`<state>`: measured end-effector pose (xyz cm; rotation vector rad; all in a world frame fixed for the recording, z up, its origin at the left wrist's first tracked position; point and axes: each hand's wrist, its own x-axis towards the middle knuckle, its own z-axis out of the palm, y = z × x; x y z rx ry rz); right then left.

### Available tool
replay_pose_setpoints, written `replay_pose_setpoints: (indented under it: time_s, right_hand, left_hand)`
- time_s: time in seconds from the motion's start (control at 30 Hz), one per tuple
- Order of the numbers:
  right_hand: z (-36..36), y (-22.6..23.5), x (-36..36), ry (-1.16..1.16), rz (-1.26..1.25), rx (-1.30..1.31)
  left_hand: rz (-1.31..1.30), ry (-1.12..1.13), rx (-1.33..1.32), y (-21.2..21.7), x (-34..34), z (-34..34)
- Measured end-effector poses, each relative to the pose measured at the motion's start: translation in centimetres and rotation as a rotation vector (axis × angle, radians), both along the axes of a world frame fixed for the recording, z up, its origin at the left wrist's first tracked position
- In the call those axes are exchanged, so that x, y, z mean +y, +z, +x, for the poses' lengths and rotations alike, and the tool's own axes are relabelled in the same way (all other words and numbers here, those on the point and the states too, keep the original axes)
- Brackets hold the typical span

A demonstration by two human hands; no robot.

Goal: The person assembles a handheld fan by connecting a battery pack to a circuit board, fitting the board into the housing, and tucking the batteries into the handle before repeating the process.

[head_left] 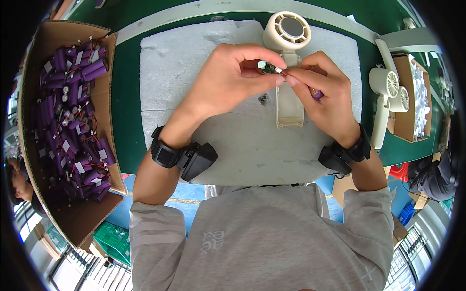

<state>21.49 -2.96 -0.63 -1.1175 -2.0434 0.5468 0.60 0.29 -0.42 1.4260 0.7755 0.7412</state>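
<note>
Cream plastic handheld fan body [289, 104], lying on a white foam pad [194, 63] atop the green tabletop [127, 87]. Left hand [233, 77] pinches a small green circuit board [267, 68] above it; right hand [323, 89] pinches a white connector [280, 71], apparently wired, and curls around a purple battery cell [317, 94]. Cardboard box of purple cells [73, 111] far left; finished fans [388, 87] right.

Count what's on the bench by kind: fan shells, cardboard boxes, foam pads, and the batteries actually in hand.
Cream fan shells: 3, one on the pad, two at right
Cardboard boxes: 2, purple batteries, white parts
White foam pads: 1
Purple batteries in hand: 1, right hand
Total: 7
</note>
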Motion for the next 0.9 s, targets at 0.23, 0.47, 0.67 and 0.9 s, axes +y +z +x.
replay_pose_setpoints:
  time_s: [0.23, 0.47, 0.67, 0.9]
  right_hand:
    - [0.6, -0.1, 0.0, 0.033, 0.051, 0.032]
    - [0.6, -0.2, -0.2, 0.043, 0.005, 0.024]
    - [0.7, -0.1, -0.1, 0.027, 0.008, 0.026]
    - [0.7, -0.3, 0.2, 0.013, 0.077, 0.079]
  left_hand:
    - [-0.110, -0.104, -0.067, -0.3, 0.9, -0.6]
    - [-0.091, -0.053, -0.067, -0.1, 1.1, -0.4]
    - [0.006, -0.088, -0.074, -0.3, 1.3, -0.4]
    - [-0.045, -0.047, -0.057, 0.1, 1.3, -0.3]
